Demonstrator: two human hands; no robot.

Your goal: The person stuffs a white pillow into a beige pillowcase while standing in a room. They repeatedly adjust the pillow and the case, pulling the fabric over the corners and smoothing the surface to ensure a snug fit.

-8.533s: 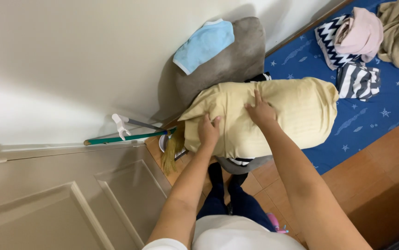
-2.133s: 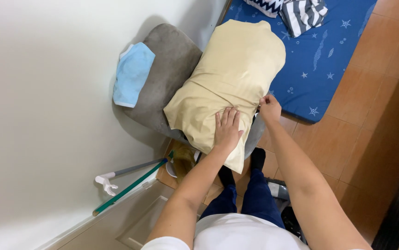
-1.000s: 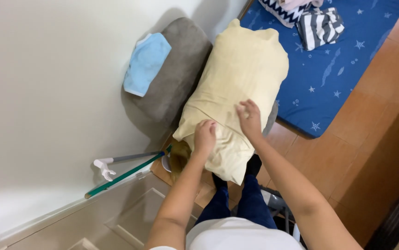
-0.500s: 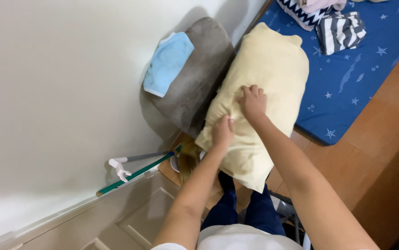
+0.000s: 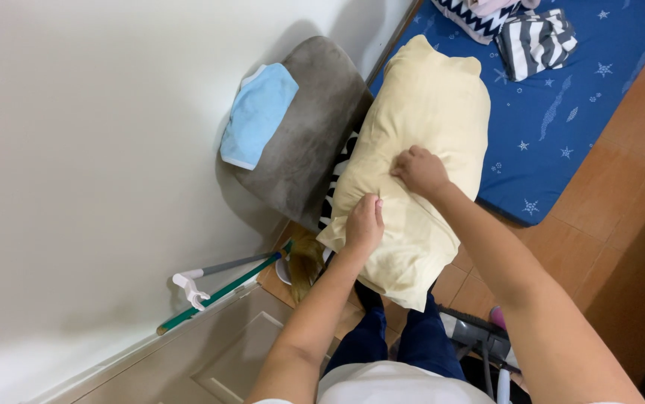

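A plump pale-yellow pillow (image 5: 420, 164) in a loose, wrinkled case lies half on the blue star-print mattress (image 5: 577, 120), overhanging its edge above the wooden floor (image 5: 622, 224). The left hand (image 5: 363, 223) presses it with fingers curled; the right hand (image 5: 421, 170) pinches the fabric. A grey cushion (image 5: 307, 142) leans against the white wall (image 5: 90, 150).

Both hands pressed on a cream pillow (image 5: 420, 150) whose far end lay over the edge of the blue star-print mattress (image 5: 599, 97): the left hand (image 5: 365, 222) flat near its lower end, the right hand (image 5: 421, 170) bunching the cover at mid-length. A grey cushion (image 5: 311, 135) leaned beside it against the wall, bearing a folded light-blue cloth (image 5: 259, 112).
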